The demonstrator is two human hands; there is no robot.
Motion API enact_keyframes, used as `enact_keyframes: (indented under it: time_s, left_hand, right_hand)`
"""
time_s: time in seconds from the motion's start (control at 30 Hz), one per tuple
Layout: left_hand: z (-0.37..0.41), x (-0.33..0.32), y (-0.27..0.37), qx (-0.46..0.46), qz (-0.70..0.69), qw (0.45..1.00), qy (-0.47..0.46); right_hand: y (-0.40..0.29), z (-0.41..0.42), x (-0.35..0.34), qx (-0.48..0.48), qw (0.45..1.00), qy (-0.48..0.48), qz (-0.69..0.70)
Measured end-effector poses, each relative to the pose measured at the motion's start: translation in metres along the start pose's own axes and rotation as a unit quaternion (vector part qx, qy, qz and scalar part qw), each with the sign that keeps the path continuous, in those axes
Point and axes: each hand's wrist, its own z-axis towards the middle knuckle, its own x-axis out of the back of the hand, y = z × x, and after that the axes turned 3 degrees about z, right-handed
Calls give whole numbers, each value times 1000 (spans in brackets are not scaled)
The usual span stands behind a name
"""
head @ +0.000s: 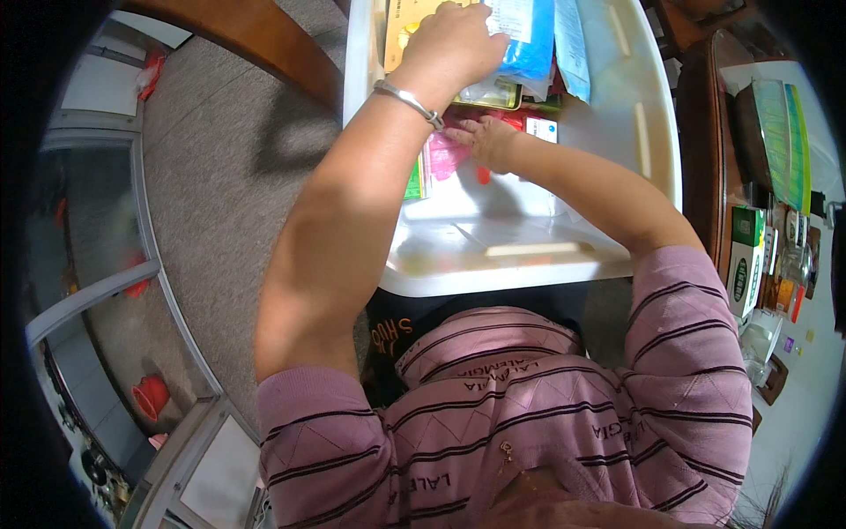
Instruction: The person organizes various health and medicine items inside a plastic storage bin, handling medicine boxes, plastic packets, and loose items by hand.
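A white plastic bin (462, 283) stands before me with packages in it. My left hand (459, 40), with a metal bangle on the wrist, lies over the edge of a blue plastic package (529, 59), beside a yellow-orange box (398, 30); its fingertips are partly hidden, so its hold is unclear. Below it, my right hand (490, 142) rests with fingers spread on a pink plastic bag (446, 159). Close by are a white box (542, 129), a green packet (414, 182), a gold-rimmed tin (499, 96) and a small red item (484, 175). A light blue packet (572, 53) leans at the right.
A curved wooden furniture part (264, 40) stands at the upper left, above the grey floor. Glass-paned doors (149, 268) with pale frames are at the left. On the right, a surface holds a green and white carton (745, 264), a clear jar (795, 261) and other containers.
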Motion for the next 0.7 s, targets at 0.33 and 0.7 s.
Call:
enact_keyframes:
  time_s: [0.33, 0.7]
  left_hand:
    - [1, -11, -15, -96, 33, 994, 48]
    - [11, -10, -2, 67, -143, 987, 22]
  right_hand:
    - [3, -30, -46, 188, 954, -26, 233]
    - [64, -170, 34, 40, 570, 276, 773]
